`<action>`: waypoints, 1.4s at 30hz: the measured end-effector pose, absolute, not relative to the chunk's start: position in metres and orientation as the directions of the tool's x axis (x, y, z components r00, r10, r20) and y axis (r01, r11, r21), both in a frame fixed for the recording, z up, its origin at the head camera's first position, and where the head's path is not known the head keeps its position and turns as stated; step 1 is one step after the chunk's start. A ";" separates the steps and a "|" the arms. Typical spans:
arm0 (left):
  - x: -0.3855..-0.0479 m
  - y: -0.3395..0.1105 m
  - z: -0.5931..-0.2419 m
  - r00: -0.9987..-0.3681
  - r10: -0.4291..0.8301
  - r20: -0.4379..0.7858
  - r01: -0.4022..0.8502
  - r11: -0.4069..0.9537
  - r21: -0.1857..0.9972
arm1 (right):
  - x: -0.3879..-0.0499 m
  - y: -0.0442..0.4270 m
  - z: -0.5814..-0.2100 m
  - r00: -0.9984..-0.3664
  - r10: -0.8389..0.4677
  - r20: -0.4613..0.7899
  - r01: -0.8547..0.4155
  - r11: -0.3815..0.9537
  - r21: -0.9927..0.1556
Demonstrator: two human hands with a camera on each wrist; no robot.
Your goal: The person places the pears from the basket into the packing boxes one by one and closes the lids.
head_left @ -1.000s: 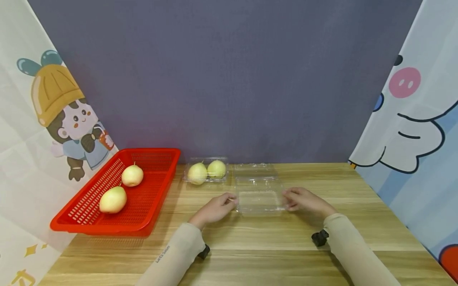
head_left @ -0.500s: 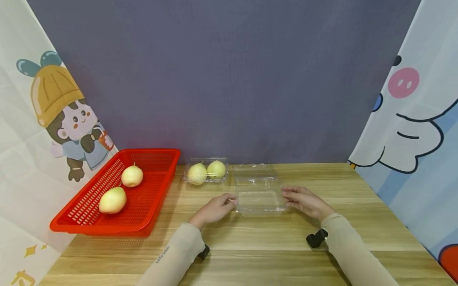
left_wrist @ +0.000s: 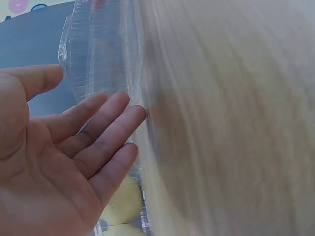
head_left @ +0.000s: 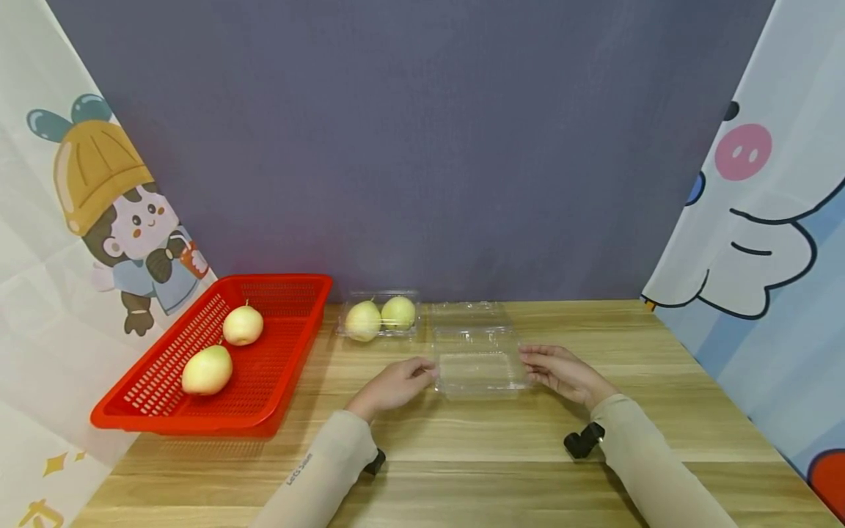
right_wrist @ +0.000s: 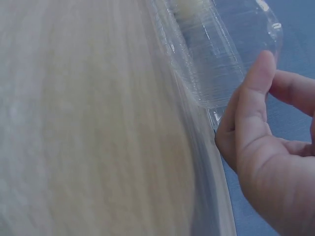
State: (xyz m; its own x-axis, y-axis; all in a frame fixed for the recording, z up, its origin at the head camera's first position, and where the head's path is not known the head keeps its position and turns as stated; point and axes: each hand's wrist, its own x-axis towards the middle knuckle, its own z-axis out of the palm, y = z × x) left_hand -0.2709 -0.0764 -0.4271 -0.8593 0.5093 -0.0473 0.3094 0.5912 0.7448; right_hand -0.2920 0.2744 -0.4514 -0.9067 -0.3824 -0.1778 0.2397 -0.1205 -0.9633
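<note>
Now, left hand [head_left: 396, 383]: fingers extended, thumb apart, at the left edge of the clear container [head_left: 480, 359].
Right hand [head_left: 564, 372]: pinching its right edge.
Clear container: between them, below frame centre, slightly right.

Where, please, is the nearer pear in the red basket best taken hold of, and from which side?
Probably around its rounded middle, from above: the nearer pear lies inside the red basket, whose walls block the sides but leave its top uncovered.
</note>
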 end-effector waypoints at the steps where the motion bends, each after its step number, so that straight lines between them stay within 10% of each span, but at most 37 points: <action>1: -0.271 -0.077 -0.427 -0.860 0.509 -0.045 0.317 0.601 0.734 | -0.292 0.274 -0.451 -0.907 -0.383 -0.177 0.239 -0.120 -0.964; 42: -0.285 -0.109 -0.370 -0.884 0.428 0.190 0.460 0.716 0.525 | -0.294 0.274 -0.453 -0.903 -0.394 -0.172 0.234 -0.114 -0.966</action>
